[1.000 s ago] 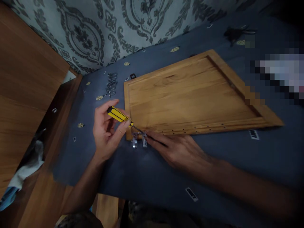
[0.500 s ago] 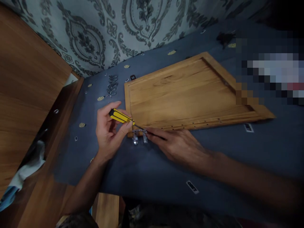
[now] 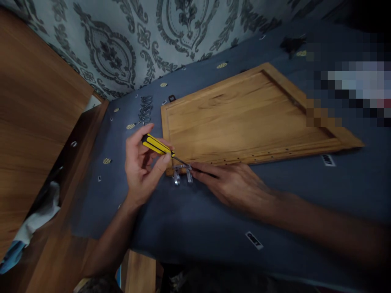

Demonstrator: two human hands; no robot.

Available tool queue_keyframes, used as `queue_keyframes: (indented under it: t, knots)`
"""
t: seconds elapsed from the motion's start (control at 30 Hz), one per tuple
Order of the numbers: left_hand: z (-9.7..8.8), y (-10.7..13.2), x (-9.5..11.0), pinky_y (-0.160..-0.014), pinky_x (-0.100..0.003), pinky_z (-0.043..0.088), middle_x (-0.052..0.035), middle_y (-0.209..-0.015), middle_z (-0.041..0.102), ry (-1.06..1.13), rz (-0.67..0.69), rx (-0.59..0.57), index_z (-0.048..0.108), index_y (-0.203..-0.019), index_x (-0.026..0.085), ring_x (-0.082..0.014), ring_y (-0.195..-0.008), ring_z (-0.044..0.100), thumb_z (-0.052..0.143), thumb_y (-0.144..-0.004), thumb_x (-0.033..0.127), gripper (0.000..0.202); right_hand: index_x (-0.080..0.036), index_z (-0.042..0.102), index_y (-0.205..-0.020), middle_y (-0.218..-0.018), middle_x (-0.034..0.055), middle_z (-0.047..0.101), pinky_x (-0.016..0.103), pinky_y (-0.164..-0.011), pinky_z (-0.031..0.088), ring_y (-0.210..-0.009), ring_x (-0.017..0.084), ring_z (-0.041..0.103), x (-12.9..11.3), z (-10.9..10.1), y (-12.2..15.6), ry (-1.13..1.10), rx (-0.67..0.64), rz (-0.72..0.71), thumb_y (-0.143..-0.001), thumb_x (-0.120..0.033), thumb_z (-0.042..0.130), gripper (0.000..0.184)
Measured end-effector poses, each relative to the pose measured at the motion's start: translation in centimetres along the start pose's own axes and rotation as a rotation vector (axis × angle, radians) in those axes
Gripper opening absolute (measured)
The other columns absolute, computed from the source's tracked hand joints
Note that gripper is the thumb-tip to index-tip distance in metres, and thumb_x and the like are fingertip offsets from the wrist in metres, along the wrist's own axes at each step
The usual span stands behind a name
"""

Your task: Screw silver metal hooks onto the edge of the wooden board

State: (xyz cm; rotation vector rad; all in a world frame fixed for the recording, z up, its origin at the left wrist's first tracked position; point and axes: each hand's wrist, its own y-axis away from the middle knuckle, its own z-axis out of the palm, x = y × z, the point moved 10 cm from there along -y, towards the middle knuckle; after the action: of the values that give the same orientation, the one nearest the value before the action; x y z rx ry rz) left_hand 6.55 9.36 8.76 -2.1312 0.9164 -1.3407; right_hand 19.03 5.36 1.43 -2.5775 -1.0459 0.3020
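My left hand [image 3: 143, 167] is closed round the yellow and black handle of a screwdriver [image 3: 155, 144], its shaft slanting down to the right. The tip meets a shiny metal double hook [image 3: 182, 173] with two curved prongs, lying at the near left corner of a framed wooden panel [image 3: 220, 122]. The prongs stick out past the panel's near edge. From the right, my right hand [image 3: 229, 179] has its fingers pressed together, fingertips at the right end of the double hook. Any screw under the tip is too small to make out.
Several metal hooks [image 3: 146, 108] lie on the dark blue patterned cloth [image 3: 214, 228] beyond my left hand. A small dark buckle-like piece [image 3: 172, 98] rests by the panel's far left corner. Wooden furniture [image 3: 39, 101] borders the left. Small dark holes line the panel's near edge.
The view has shifted slightly. My left hand has turned a little on the screwdriver, its index finger now higher. My right hand stays at the double hook.
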Motion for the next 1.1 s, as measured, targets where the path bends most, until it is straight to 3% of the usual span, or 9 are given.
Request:
queue_keyframes:
  t: [0.17,0.3,0.5,0.77,0.93,1.1]
  knots:
    - [-0.8,0.2,-0.5,-0.071,-0.025,0.061,-0.0018,-0.101,0.064,-0.047,0.035,0.055,0.053,-0.138,0.027,-0.0136,-0.079,0.069,0.082,-0.088,0.042,0.059,-0.022,0.077,-0.114,-0.123,0.0045,0.078,0.025,-0.055,0.055,-0.078,0.017,0.078,0.0,0.0,0.1,-0.002,0.068,-0.021,-0.088,-0.003,0.06,0.036]
    - [-0.7,0.2,-0.7,-0.08,-0.034,0.063,-0.0055,-0.112,0.066,-0.05,0.008,0.03,0.05,-0.144,0.028,-0.0188,-0.088,0.073,0.079,-0.091,0.042,0.062,-0.021,0.076,-0.115,-0.126,0.0034,0.077,0.028,-0.056,0.056,-0.081,0.018,0.078,-0.1,-0.3,0.2,0.004,0.059,-0.013,-0.09,-0.001,0.059,0.037]
    - [0.0,0.0,0.2,-0.08,-0.035,0.064,-0.0033,-0.099,0.07,-0.009,0.028,-0.018,0.048,-0.148,0.028,-0.02,-0.089,0.075,0.074,-0.095,0.031,0.059,-0.022,0.076,-0.116,-0.13,0.0027,0.075,0.03,-0.054,0.054,-0.078,0.017,0.078,-0.3,-0.6,0.1,0.036,0.022,-0.012,-0.09,0.0,0.059,0.038]
    - [0.0,0.2,0.2,-0.08,-0.035,0.065,-0.0066,-0.121,0.067,0.003,0.039,0.019,0.048,-0.145,0.032,-0.0177,-0.091,0.074,0.071,-0.097,0.026,0.054,-0.019,0.077,-0.112,-0.119,0.0016,0.08,0.026,-0.051,0.052,-0.07,0.015,0.076,-0.2,-1.6,0.5,-0.004,0.226,-0.053,-0.085,0.0,0.064,0.036]
    - [-0.6,0.4,1.1,-0.075,-0.027,0.063,-0.0033,-0.12,0.064,-0.036,0.14,0.101,0.056,-0.138,0.031,-0.0122,-0.086,0.07,0.085,-0.084,0.017,0.063,-0.019,0.077,-0.113,-0.122,0.0041,0.078,0.026,-0.051,0.055,-0.07,0.015,0.076,-0.4,-1.0,0.5,0.024,0.165,-0.062,-0.086,0.001,0.058,0.038]
    - [-0.6,0.3,1.4,-0.078,-0.029,0.065,-0.0047,-0.139,0.056,-0.036,0.14,0.107,0.057,-0.14,0.033,-0.0131,-0.09,0.071,0.081,-0.088,0.016,0.061,-0.017,0.078,-0.109,-0.119,0.004,0.08,0.027,-0.055,0.057,-0.072,0.015,0.076,-0.4,-1.7,0.6,0.008,0.222,-0.064,-0.088,0.002,0.051,0.039]
